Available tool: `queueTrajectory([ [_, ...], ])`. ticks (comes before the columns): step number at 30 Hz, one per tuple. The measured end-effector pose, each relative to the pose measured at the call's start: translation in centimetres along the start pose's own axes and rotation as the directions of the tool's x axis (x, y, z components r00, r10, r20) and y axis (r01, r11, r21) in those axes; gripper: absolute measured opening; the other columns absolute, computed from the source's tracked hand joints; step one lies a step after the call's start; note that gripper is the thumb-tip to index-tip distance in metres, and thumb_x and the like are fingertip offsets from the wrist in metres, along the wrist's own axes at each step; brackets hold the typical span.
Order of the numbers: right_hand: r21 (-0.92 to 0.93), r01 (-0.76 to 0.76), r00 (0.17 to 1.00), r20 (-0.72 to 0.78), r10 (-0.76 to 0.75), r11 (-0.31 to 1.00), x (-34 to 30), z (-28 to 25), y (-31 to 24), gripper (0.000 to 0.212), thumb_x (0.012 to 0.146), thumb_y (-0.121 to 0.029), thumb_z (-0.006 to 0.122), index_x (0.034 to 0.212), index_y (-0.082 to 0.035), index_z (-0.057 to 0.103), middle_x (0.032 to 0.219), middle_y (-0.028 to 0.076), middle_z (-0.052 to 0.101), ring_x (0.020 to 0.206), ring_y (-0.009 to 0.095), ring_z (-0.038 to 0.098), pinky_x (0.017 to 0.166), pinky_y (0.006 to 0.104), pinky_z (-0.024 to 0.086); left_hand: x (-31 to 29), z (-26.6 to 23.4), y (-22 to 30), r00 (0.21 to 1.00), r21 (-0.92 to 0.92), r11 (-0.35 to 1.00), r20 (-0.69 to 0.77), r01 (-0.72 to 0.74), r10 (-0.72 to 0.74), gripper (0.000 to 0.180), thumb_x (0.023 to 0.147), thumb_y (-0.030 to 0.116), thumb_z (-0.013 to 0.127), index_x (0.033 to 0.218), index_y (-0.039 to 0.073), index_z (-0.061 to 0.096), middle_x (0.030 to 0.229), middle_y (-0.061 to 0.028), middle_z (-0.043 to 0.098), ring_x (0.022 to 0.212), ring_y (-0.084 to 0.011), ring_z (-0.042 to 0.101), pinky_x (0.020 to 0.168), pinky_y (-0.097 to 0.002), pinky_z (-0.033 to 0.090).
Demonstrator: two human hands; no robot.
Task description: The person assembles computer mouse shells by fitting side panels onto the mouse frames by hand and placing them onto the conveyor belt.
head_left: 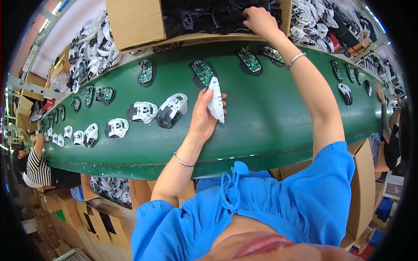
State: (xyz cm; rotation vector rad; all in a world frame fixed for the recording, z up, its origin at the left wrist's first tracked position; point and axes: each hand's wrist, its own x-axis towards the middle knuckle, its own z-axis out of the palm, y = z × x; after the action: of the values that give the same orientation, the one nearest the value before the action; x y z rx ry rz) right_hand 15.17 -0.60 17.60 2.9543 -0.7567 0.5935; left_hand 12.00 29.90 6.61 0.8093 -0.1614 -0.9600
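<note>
My left hand (203, 114) is raised over the green belt, its fingers wrapped round a white computer mouse shell (216, 101) seen edge-on. Just beyond it, partly covered by the shell, lies a black mouse base with a green circuit board (201, 69). My right hand (261, 22) reaches forward to a cardboard box (135, 24) of black plastic parts (202, 19). Its fingers are curled at the box's right part; whether something is between them I cannot make out. Below that wrist sits another board on its base (273, 54).
Along the far side of the green belt (261, 130) stand more circuit boards (146, 71). White-and-black mouse shells (172, 110) line its left near side. Heaps of bagged shells (92, 50) flank the box. Other people work at both ends, one in a striped shirt (38, 165).
</note>
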Motion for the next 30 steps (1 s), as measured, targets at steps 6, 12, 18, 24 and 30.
queueTrajectory([
  [6,-0.092,0.109,0.992,-0.055,-0.115,0.990,-0.4,-1.9,-2.5,0.026,0.075,-0.024,0.070,0.087,-0.001,0.067,0.083,0.014,0.068,0.077,0.029,0.067,0.068,0.0401,0.055,0.0,-0.3,-0.1,0.998,-0.004,1.000,0.053,0.029,-0.029,0.034,0.093,0.039,0.053,0.113,0.011,0.054,0.099,-0.0100,0.064,0.084,-0.0173,0.060,0.069,-0.0337,0.051],
  [12,-0.130,0.274,0.955,-0.079,-0.285,0.953,0.9,-0.8,-1.6,0.022,0.080,-0.027,0.064,0.081,-0.004,0.066,0.089,0.015,0.064,0.083,0.034,0.065,0.070,0.0462,0.053,-0.2,-0.1,0.4,0.996,-0.029,0.998,0.076,0.052,-0.049,0.034,0.093,0.039,0.053,0.112,0.011,0.054,0.095,-0.0098,0.063,0.083,-0.0172,0.060,0.068,-0.0334,0.051],
  [18,0.181,0.263,0.955,-0.191,-0.228,0.948,0.9,-3.0,0.0,0.021,0.080,-0.023,0.064,0.078,-0.003,0.068,0.073,0.017,0.066,0.067,0.031,0.065,0.059,0.0415,0.050,-0.6,-0.1,0.8,0.999,-0.028,0.999,0.013,0.041,-0.041,0.035,0.095,0.040,0.050,0.111,0.009,0.055,0.090,-0.0083,0.063,0.082,-0.0173,0.060,0.068,-0.0343,0.051],
  [24,0.869,-0.384,0.922,0.346,0.172,0.312,-0.2,-3.6,3.6,0.017,0.076,-0.014,0.071,0.085,0.000,0.070,0.070,0.012,0.067,0.058,0.018,0.062,0.055,0.0317,0.050,-1.4,-0.1,1.7,0.996,-0.148,0.988,0.086,0.042,-0.029,0.037,0.099,0.041,0.041,0.113,0.010,0.056,0.090,-0.0052,0.062,0.082,-0.0167,0.061,0.072,-0.0372,0.051],
  [30,0.930,-0.366,0.928,0.362,-0.088,-0.035,-8.7,-4.7,-1.3,0.016,0.094,-0.020,0.058,0.098,-0.005,0.060,0.072,-0.005,0.051,0.061,0.002,0.044,0.046,0.0166,0.031,-0.8,-0.1,1.8,0.995,-0.126,0.989,0.053,-0.072,0.079,0.038,0.100,0.040,0.039,0.117,0.010,0.055,0.098,-0.0036,0.063,0.087,-0.0164,0.061,0.077,-0.0393,0.050],
])
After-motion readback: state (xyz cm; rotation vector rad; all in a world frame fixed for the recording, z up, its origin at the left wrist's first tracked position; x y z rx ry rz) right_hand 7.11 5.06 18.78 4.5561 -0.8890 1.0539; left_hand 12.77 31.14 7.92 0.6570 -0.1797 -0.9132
